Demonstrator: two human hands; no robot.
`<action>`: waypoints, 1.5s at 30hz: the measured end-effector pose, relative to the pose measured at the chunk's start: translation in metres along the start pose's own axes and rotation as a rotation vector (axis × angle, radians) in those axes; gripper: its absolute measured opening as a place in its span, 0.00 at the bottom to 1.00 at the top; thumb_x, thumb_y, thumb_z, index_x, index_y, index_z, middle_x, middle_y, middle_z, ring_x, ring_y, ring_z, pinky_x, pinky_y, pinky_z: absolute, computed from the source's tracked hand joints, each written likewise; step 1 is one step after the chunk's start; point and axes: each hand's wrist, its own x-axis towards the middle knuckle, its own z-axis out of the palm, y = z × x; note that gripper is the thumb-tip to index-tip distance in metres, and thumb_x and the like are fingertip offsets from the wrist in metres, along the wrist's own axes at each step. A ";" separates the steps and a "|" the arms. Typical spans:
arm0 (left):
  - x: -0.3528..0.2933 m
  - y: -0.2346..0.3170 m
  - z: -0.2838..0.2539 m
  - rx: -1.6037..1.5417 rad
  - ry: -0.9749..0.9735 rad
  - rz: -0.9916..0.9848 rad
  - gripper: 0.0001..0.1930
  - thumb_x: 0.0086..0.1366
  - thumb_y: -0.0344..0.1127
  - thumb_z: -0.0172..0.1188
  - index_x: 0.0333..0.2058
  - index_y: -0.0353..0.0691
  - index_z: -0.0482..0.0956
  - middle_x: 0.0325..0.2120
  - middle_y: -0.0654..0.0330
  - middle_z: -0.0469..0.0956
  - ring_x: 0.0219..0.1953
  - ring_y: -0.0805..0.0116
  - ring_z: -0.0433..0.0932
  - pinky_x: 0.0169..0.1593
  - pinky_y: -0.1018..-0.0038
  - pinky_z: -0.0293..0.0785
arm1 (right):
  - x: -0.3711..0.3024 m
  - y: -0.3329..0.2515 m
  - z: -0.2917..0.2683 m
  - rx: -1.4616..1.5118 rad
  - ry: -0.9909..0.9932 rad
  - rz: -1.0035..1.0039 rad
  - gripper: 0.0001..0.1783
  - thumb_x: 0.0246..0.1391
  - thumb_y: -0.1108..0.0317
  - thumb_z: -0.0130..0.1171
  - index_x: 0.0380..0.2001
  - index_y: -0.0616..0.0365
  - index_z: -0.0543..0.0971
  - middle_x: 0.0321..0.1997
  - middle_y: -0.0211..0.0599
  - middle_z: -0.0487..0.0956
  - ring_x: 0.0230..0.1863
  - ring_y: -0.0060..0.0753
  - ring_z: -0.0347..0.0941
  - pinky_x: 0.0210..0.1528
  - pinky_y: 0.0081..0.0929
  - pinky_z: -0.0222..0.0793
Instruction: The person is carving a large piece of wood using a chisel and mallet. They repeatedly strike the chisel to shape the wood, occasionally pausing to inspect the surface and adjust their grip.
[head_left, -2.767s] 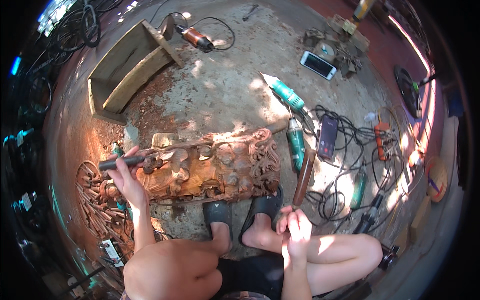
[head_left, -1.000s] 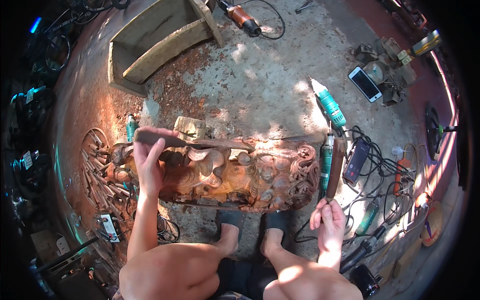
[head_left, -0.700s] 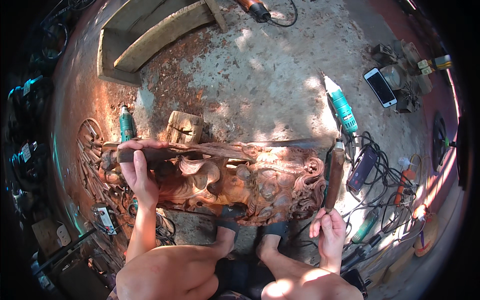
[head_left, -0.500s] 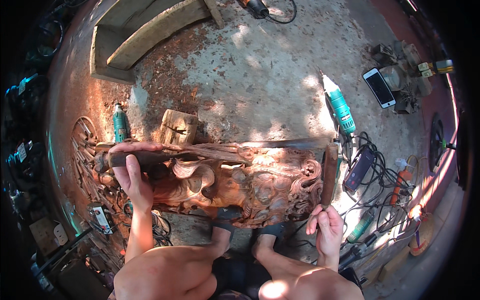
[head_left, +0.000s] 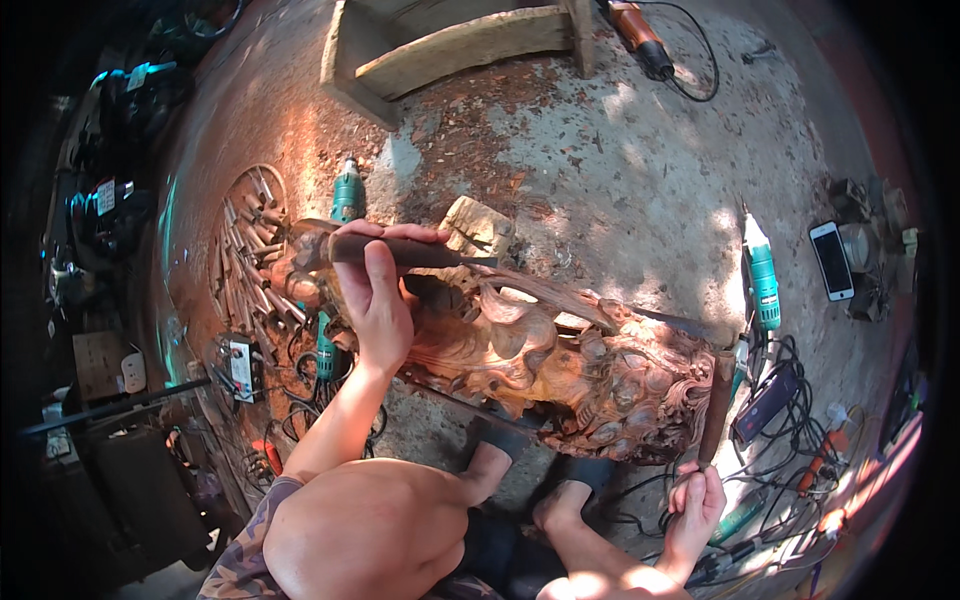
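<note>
- Head view: the wood carving [head_left: 545, 360] lies across the centre, from 9 towards 4 o'clock; curls and rounded shapes already stand out over its face, so much of it seems shaped; how much is left cannot be told.
- Left hand [head_left: 385, 310], at 9 o'clock, grasps a dark-handled tool [head_left: 395, 250]; its tip points to 3 o'clock by the carving's upper edge; contact is unclear.
- Right hand [head_left: 693, 505], between 4 and 5 o'clock, grips the lower end of a brown stick [head_left: 717, 410].
- Hidden: the carving covers parts of 2 feet [head_left: 562, 508]; the wooden box [head_left: 465, 50], at 12 o'clock, is cut off above.
</note>
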 end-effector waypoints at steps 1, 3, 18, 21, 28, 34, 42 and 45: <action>0.000 0.000 0.000 0.008 0.001 0.002 0.10 0.80 0.40 0.40 0.51 0.41 0.59 0.42 0.45 0.78 0.48 0.55 0.80 0.55 0.61 0.75 | -0.001 -0.001 0.000 0.009 0.000 0.020 0.16 0.71 0.60 0.52 0.37 0.66 0.74 0.19 0.23 0.63 0.19 0.12 0.55 0.21 0.15 0.53; 0.000 0.001 -0.001 0.028 -0.006 0.016 0.10 0.80 0.40 0.40 0.51 0.41 0.59 0.42 0.46 0.78 0.47 0.56 0.80 0.54 0.62 0.76 | -0.002 -0.003 0.001 0.011 -0.023 0.011 0.17 0.71 0.60 0.51 0.38 0.67 0.74 0.19 0.22 0.62 0.19 0.12 0.55 0.21 0.15 0.53; -0.002 0.008 0.000 -0.032 0.075 -0.002 0.11 0.80 0.42 0.40 0.51 0.41 0.58 0.39 0.47 0.79 0.42 0.60 0.82 0.47 0.67 0.81 | -0.019 -0.022 0.031 -0.021 -0.006 -0.152 0.16 0.72 0.60 0.50 0.40 0.65 0.75 0.17 0.21 0.61 0.18 0.13 0.55 0.22 0.16 0.53; -0.003 0.007 -0.001 -0.050 0.098 -0.007 0.11 0.80 0.41 0.40 0.51 0.41 0.58 0.38 0.48 0.80 0.41 0.63 0.82 0.46 0.70 0.80 | -0.020 -0.031 0.041 0.006 0.030 -0.095 0.15 0.72 0.60 0.50 0.40 0.64 0.75 0.17 0.21 0.61 0.18 0.13 0.55 0.22 0.16 0.53; -0.003 0.005 -0.005 0.022 0.084 0.015 0.11 0.80 0.43 0.36 0.51 0.42 0.59 0.37 0.48 0.78 0.40 0.56 0.82 0.47 0.61 0.81 | -0.022 -0.034 0.043 0.028 0.035 -0.067 0.16 0.72 0.60 0.50 0.41 0.65 0.75 0.17 0.21 0.62 0.18 0.14 0.56 0.22 0.16 0.54; -0.004 0.004 -0.005 0.019 0.086 -0.015 0.11 0.80 0.42 0.37 0.51 0.42 0.58 0.37 0.48 0.78 0.39 0.56 0.82 0.47 0.62 0.80 | -0.019 -0.026 0.039 0.032 0.013 -0.073 0.15 0.72 0.60 0.50 0.41 0.64 0.75 0.17 0.22 0.63 0.18 0.14 0.57 0.22 0.16 0.55; -0.002 0.003 0.000 -0.032 0.153 -0.030 0.10 0.80 0.44 0.38 0.47 0.44 0.61 0.32 0.52 0.80 0.36 0.58 0.83 0.46 0.60 0.80 | -0.022 -0.018 0.018 0.018 0.104 -0.059 0.13 0.71 0.64 0.51 0.41 0.65 0.77 0.17 0.23 0.66 0.19 0.15 0.60 0.24 0.17 0.56; -0.002 0.011 0.002 0.053 0.124 -0.047 0.11 0.80 0.44 0.38 0.47 0.43 0.61 0.32 0.51 0.80 0.35 0.57 0.83 0.45 0.60 0.81 | -0.023 -0.016 0.016 0.062 0.043 -0.073 0.13 0.71 0.64 0.51 0.40 0.65 0.77 0.17 0.24 0.67 0.19 0.16 0.60 0.24 0.17 0.57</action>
